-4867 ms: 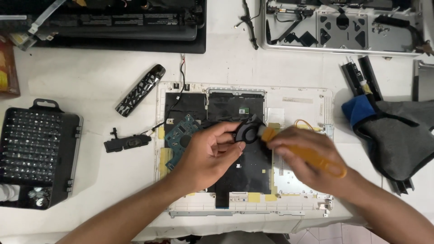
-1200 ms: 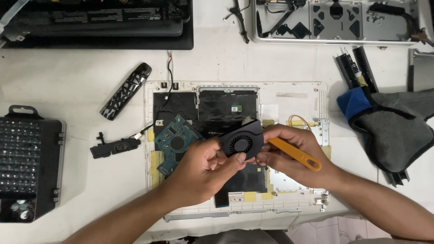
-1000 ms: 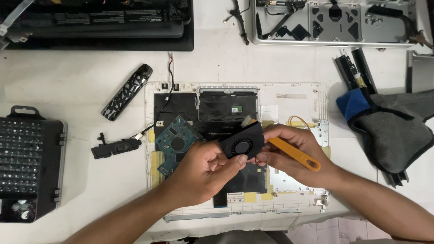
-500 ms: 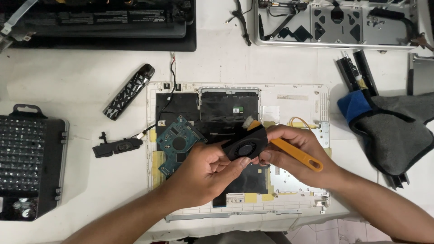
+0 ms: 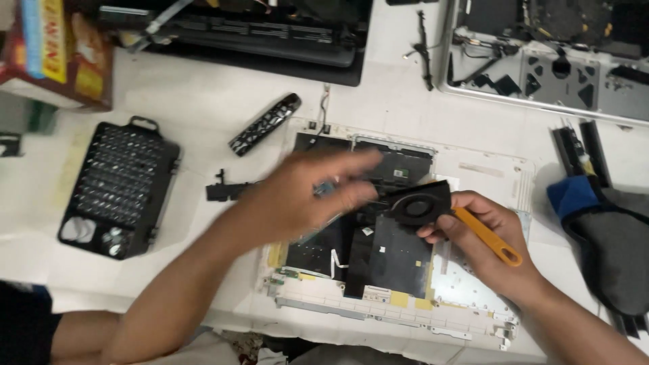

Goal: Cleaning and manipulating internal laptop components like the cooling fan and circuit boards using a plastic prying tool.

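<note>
Two hands of yours work over the opened white laptop base lying on the white desk. Your right hand grips the small black round-cased cooling fan by its edge, held just above the base's dark inner boards, and the same hand also clasps a yellow-orange plastic pry tool that slants toward 4 o'clock. Your left hand is blurred, fingers spread loose and holding nothing; it hovers at 9 o'clock of the fan, close beside it (whether the fingertips touch the fan, you cannot tell from this view). At 9 o'clock on the desk sits a black screwdriver bit case, lid open. Toward 11 o'clock lies a long black slotted speaker bar, and a small black bracket rests just left of the base. At 3 o'clock a grey and blue cloth pouch lies. Another stripped silver laptop shell sits at 1 o'clock.
</note>
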